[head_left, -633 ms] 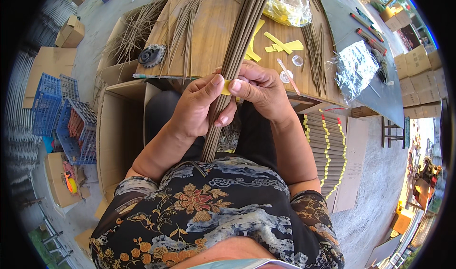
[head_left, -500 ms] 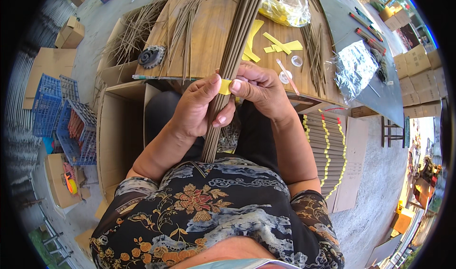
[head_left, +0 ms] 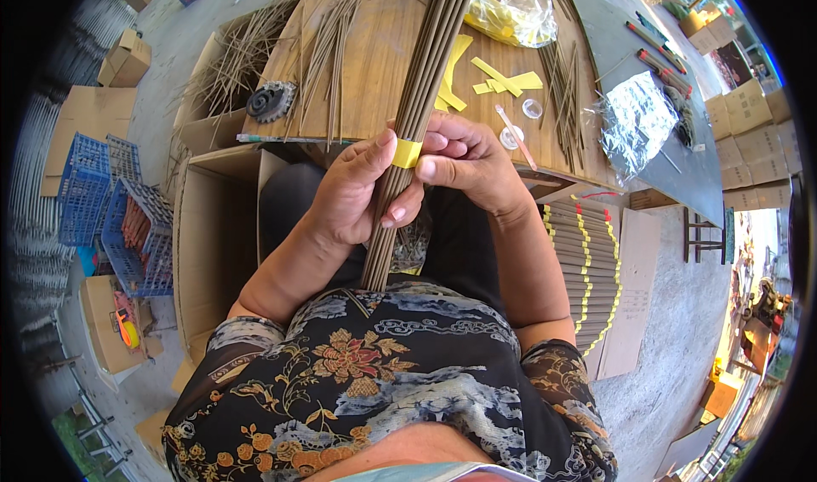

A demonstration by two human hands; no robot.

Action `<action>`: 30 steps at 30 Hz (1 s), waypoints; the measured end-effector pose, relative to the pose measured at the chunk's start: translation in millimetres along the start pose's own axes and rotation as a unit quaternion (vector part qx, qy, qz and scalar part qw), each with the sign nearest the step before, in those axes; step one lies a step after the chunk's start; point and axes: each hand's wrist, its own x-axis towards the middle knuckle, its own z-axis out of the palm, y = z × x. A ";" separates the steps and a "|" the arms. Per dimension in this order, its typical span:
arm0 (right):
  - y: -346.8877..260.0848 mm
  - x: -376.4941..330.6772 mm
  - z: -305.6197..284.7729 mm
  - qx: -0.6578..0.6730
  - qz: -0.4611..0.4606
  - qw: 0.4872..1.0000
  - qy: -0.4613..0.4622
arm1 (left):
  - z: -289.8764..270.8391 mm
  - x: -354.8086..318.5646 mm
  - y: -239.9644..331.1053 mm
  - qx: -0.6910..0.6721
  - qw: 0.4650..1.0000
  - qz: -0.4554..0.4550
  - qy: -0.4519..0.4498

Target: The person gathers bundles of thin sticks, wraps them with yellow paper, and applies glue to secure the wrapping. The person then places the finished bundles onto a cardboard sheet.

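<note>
I see the left hand (head_left: 340, 194) closed around the bundle of brown sticks (head_left: 436, 52), held aslant before the torso, with the yellow band (head_left: 408, 154) across its visible side; I cannot confirm that the band is fastened. The right hand (head_left: 472, 163) is half-curled at the band's right edge, its grip unclear. Yellow strips (head_left: 511, 83) lie unused on the worktop (head_left: 545, 125); banded bundles (head_left: 596, 269) lie farther right.
</note>
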 end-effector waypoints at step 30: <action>-3.9 21.1 50.5 -0.391 0.051 0.918 0.044 | 26.5 17.3 50.8 0.181 0.922 0.327 0.104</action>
